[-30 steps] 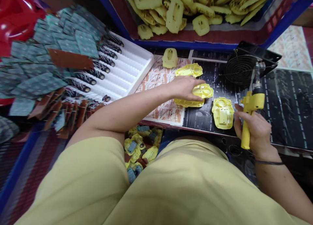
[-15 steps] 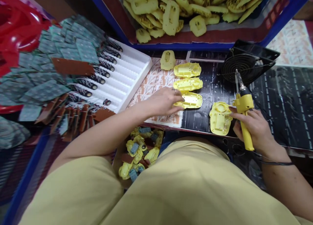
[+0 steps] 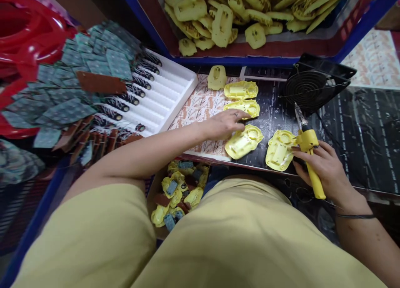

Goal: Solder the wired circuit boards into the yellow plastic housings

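Note:
My right hand point(image 3: 328, 171) is wrapped round the yellow handle of a soldering gun point(image 3: 308, 140), its metal tip pointing up and away. The fingertips of that hand reach the right edge of a yellow plastic shell point(image 3: 280, 150), which lies with its hollow side up. My left hand point(image 3: 226, 123) is stretched palm down, fingers apart, over a second yellow shell point(image 3: 253, 108). Just below its fingers, a third yellow shell point(image 3: 244, 142) lies tilted near the bench edge. Whether the left fingertips press on the second shell is hard to see.
Farther back lie another hollow shell point(image 3: 241, 89) and a face-down one point(image 3: 216, 77). A blue-rimmed crate point(image 3: 206, 63) of yellow shells stands behind. A black fan point(image 3: 304, 88) is at right. At left, circuit boards point(image 3: 78, 75) are piled by a white foam tray point(image 3: 175, 92). A box of parts point(image 3: 178, 192) sits below.
The nearest shell of the row has turned and come toward me, apart from the others. My left hand has moved right and slightly away. The soldering gun has shifted slightly nearer me.

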A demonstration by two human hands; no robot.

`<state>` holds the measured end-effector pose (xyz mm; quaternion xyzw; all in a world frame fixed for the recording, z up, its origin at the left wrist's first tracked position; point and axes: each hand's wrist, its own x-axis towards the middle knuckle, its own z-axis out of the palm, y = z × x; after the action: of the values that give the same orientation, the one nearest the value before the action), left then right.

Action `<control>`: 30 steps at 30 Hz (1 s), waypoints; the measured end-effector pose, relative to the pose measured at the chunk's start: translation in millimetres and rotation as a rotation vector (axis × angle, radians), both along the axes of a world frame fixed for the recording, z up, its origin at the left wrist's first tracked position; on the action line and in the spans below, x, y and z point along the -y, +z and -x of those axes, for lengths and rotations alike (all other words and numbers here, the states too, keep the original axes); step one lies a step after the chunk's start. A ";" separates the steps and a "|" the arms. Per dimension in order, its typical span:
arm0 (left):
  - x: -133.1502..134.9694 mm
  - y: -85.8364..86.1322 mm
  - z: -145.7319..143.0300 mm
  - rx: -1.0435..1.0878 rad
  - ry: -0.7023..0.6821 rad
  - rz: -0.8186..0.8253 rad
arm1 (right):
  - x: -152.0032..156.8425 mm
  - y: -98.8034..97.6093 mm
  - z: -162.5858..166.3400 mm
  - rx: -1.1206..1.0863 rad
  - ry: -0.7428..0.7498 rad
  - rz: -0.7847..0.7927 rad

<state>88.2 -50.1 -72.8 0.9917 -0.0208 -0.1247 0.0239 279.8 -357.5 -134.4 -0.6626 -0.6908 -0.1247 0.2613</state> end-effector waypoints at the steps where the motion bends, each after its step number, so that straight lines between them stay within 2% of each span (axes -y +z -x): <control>1: -1.2 -2.7 -5.8 0.030 0.054 -0.004 | -0.2 -0.5 -0.1 -0.013 -0.003 0.002; 4: 1.9 -11.0 -10.0 0.142 0.160 0.036 | -3.3 -2.6 -3.6 -0.035 0.031 -0.031; 7: 2.1 -19.2 1.8 0.229 0.160 0.097 | -8.0 -5.5 -12.5 -0.053 0.065 -0.022; 9: -2.8 -23.1 9.0 0.212 0.191 0.099 | -12.2 -6.2 -19.3 -0.066 0.096 -0.004; 12: -10.0 -24.5 6.9 0.069 0.282 0.101 | -19.4 -4.4 -24.1 -0.064 0.165 0.004; 15: -7.5 -23.3 -6.4 -0.020 0.372 0.149 | -23.1 -2.0 -18.4 -0.058 0.184 -0.019; 19: 12.0 -24.1 -18.8 0.042 0.509 0.160 | -20.5 0.8 -1.1 -0.088 0.158 -0.041; 22: 20.0 -20.4 -21.0 0.063 0.551 0.188 | -21.8 3.8 13.0 -0.071 0.169 -0.067; 24: 10.3 -11.9 -23.5 0.092 0.569 0.211 | -27.1 4.2 22.0 -0.041 0.173 -0.087; 26: -14.0 0.6 -28.9 0.161 0.617 0.208 | -35.4 2.7 30.7 -0.026 0.166 -0.112; 28: -47.4 12.7 -36.4 0.201 0.672 0.131 | -45.0 0.5 38.8 -0.014 0.136 -0.148; 30: -79.9 19.9 -43.4 0.120 0.674 -0.007 | -53.9 -0.6 45.4 0.009 0.101 -0.182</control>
<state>131.6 29.8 -52.9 0.9484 0.3072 -0.0513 0.0592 234.3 -303.6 -135.0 -0.5998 -0.7102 -0.1766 0.3235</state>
